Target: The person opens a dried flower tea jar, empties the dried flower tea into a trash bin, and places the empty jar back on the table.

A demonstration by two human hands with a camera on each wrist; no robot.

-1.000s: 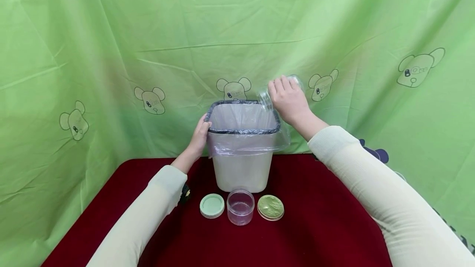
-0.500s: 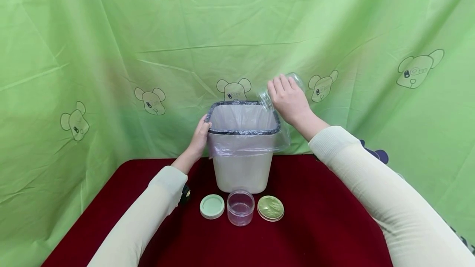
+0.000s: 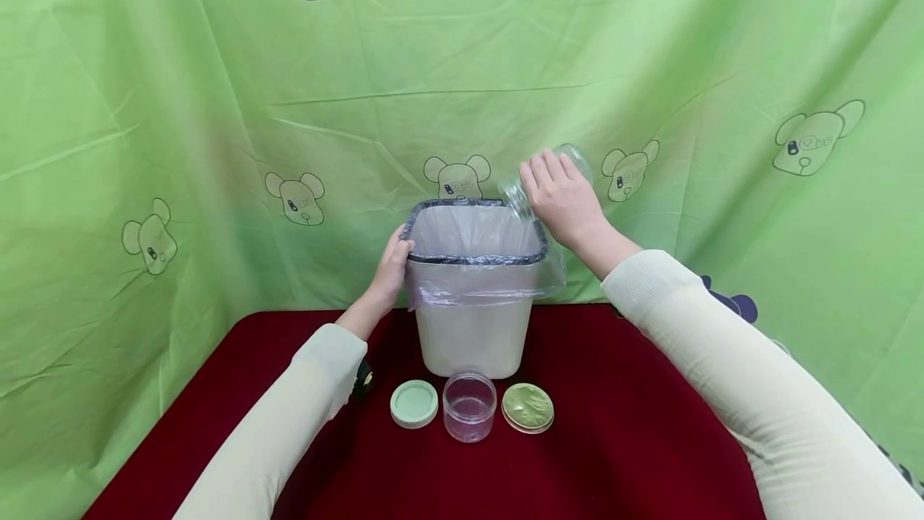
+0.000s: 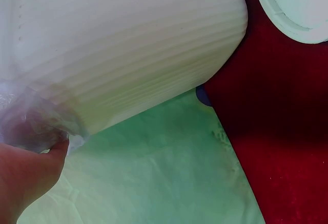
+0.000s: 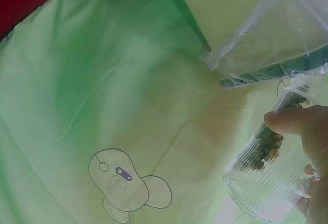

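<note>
With curled fingers my right hand (image 3: pixel 561 197) grips a clear ribbed jar (image 3: pixel 573 160). The jar is tilted, its mouth down over the right rim of a pale trash can (image 3: pixel 472 335). Dark, crumbly bits (image 5: pixel 269 149) lie along the jar's inner wall in the right wrist view. My left hand (image 3: pixel 393 263) holds the can's left rim, thumb toward the front, over the plastic liner (image 3: pixel 469 289). In the left wrist view, the liner (image 4: pixel 38 121) bunches by the left hand (image 4: pixel 31 178), whose fingers are partly hidden. The can's floor is out of sight.
In front of the can stand a pale green lid (image 3: pixel 415 404), a clear round container (image 3: pixel 469 409) and a gold lid (image 3: pixel 528 408). They sit on a dark red cloth (image 3: pixel 613 424). A green printed curtain (image 3: pixel 361 119) hangs close behind and at both sides.
The head view has shifted slightly, so everything sits a little lower in it. Both hands keep their holds, and the jar stays tilted over the can's rim.
</note>
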